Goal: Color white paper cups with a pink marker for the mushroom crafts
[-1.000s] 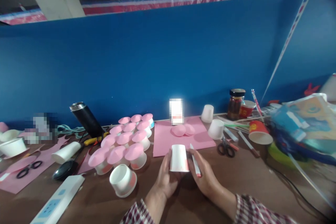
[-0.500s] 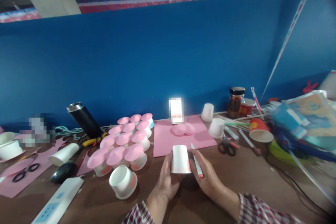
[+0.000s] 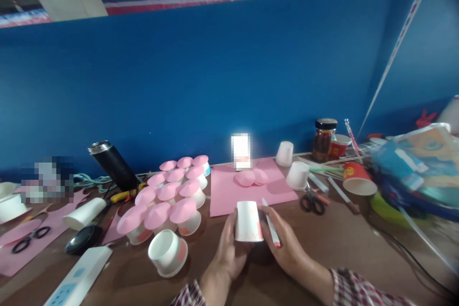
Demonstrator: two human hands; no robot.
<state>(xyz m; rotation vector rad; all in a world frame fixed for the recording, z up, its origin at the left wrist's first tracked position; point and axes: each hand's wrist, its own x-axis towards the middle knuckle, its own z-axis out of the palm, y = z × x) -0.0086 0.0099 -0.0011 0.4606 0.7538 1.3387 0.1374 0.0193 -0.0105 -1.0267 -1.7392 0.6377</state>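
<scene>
While both hands meet near the middle of the desk's (image 3: 340,244) front edge, the things to their left lie apart from them: a white power strip (image 3: 77,281) at the front left corner, a black mouse (image 3: 79,239) just behind it, and an open white cup on its side (image 3: 168,252) near the front edge. Behind that cup stands a cluster of pink-topped cups (image 3: 171,196).

Next comes the left hand (image 3: 227,248), its fingers wrapped round the left wall of an upturned white paper cup (image 3: 248,221), grasping it. This cup stands between the two hands, base upward, just in front of a pink paper sheet (image 3: 229,191) that bears some pink discs (image 3: 251,177).

On the cup's right wall rests the right hand (image 3: 283,244), which also grips a white pen with a pink tip (image 3: 271,223) between thumb and fingers; the pen lies just beside the cup. Further right are black scissors (image 3: 311,203) and a red paper cup (image 3: 355,179) toward the right edge.
</scene>
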